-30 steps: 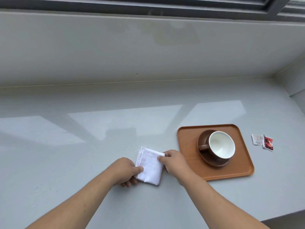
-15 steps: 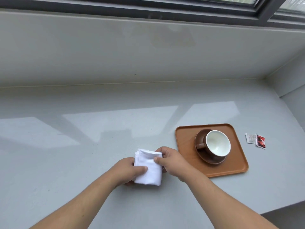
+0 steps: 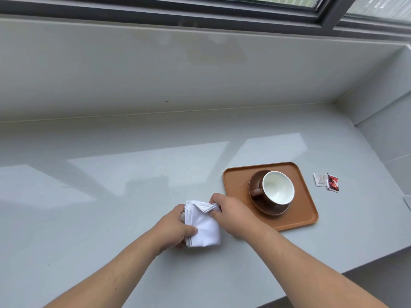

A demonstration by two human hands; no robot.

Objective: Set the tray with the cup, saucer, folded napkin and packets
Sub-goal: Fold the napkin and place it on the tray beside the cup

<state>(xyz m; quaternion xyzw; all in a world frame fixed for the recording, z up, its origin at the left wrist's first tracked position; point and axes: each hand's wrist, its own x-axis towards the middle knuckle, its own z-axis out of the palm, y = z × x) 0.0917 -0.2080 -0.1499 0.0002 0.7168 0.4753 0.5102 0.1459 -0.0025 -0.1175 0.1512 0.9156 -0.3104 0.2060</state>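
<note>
A white folded napkin [image 3: 203, 226] is held just above the grey counter between both hands. My left hand [image 3: 172, 227] pinches its left edge and lower corner. My right hand [image 3: 231, 215] grips its upper right corner, which is bent up. To the right lies an orange-brown tray [image 3: 235, 185] carrying a brown saucer [image 3: 272, 210] with a brown cup [image 3: 278, 188], white inside, handle pointing left. Two packets [image 3: 326, 182], one white and one red, lie on the counter right of the tray.
The grey counter [image 3: 111, 185] ends in a front edge at the lower right. A low grey wall runs along the back and the right side, under a dark window frame [image 3: 178, 10].
Both hands have lifted the napkin off the counter and gathered it tighter. My right hand has bent its top right corner up. The camera view has shifted slightly.
</note>
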